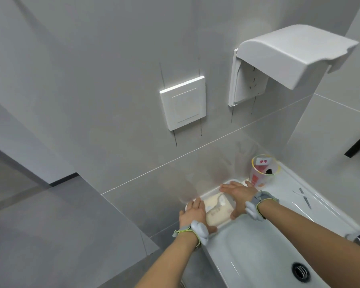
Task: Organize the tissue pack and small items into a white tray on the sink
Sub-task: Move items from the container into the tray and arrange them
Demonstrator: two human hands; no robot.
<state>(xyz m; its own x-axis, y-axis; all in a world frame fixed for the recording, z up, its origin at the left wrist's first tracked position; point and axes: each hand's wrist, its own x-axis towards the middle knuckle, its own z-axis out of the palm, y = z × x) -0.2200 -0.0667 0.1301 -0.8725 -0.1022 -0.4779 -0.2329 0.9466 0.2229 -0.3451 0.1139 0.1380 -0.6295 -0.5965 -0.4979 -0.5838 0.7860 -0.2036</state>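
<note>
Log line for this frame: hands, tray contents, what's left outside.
left hand on tray end | right hand on other end | tissue pack in tray | cup, tweezers outside on sink

— Is anything showing readable writing?

— Only one label is showing clearly: a white tag inside the clear plastic cup (263,171) is carrying two red Chinese characters, "参半".

— And on the tissue pack (281,213), lying left of that cup?

— Faint grey markings are running across its top, but they are blurring too much to read.

— Lower down the cup itself?

— Red printing is showing through the wall there, too smeared to make out.
</note>
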